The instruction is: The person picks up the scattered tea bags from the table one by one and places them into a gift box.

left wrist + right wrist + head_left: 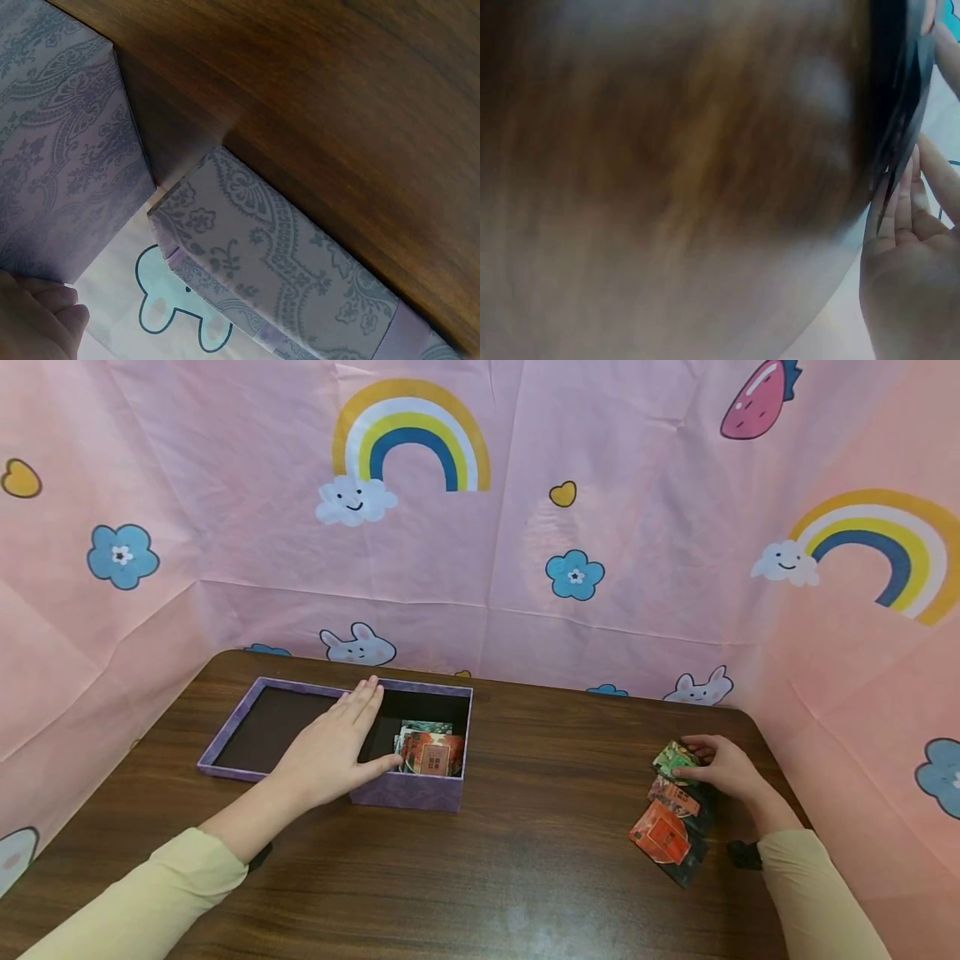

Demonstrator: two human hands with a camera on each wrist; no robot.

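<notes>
My left hand (330, 753) lies with straight fingers over the left rim of an open purple box (408, 792); in the left wrist view its curved fingers (61, 307) touch the patterned box side (71, 157). Inside the box are several packets, a red-orange one (455, 752) on top. At the right, my right hand (731, 770) pinches a green packet (670, 760) between thumb and fingers. Below it, two reddish packets, one (666, 792) above the other (655, 828), overlap on dark backings. The right wrist view shows dark sheets (900, 90) against the hand (915, 277).
A purple-rimmed lid (232, 727) with a dark inside lies left of the box. Brown wooden tabletop (540, 827) stretches between box and packets. Pink printed cloth (480, 543) surrounds the back and sides.
</notes>
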